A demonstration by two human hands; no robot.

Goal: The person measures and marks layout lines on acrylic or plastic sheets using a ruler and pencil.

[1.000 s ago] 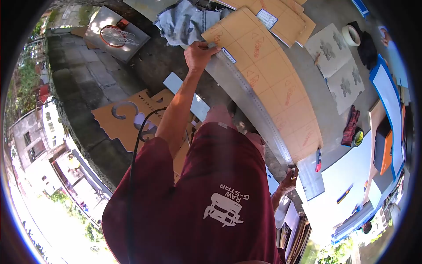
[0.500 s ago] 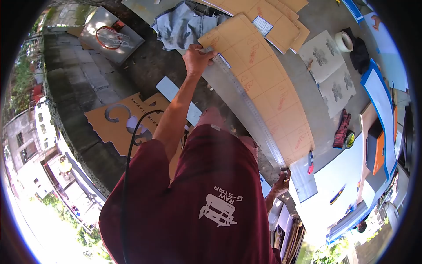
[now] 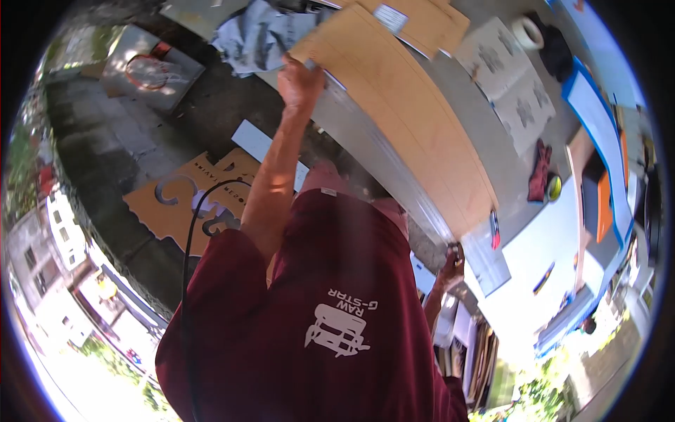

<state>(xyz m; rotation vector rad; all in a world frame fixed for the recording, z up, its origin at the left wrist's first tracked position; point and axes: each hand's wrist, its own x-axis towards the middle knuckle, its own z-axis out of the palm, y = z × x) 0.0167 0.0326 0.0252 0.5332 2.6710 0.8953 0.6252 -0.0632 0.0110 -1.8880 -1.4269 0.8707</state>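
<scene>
A long ruler [image 3: 416, 193] with a graduated scale lies along the near edge of a large brown-covered sheet [image 3: 401, 105] with lines marked on it. My left hand [image 3: 300, 83] is closed at the far-left end of the ruler, by the sheet's corner. At the opposite end, my right hand [image 3: 452, 264] pinches the ruler beside the table edge. A red utility knife [image 3: 495, 230] rests just past the sheet's right corner, by a clear strip [image 3: 486, 266]. Motion blur hides the fine markings.
Crumpled grey cloth [image 3: 260, 35] lies by the sheet's far corner. Farther right are printed paper [image 3: 503, 77], a tape roll [image 3: 527, 33], a dark red bundle [image 3: 540, 172] and blue-edged board [image 3: 598, 133]. Cut cardboard [image 3: 165, 204] sits at left, and a cable [image 3: 188, 281] hangs along my shirt.
The view has shifted, so the table and sheet appear higher and farther left. Both hands keep their places at the ruler's ends.
</scene>
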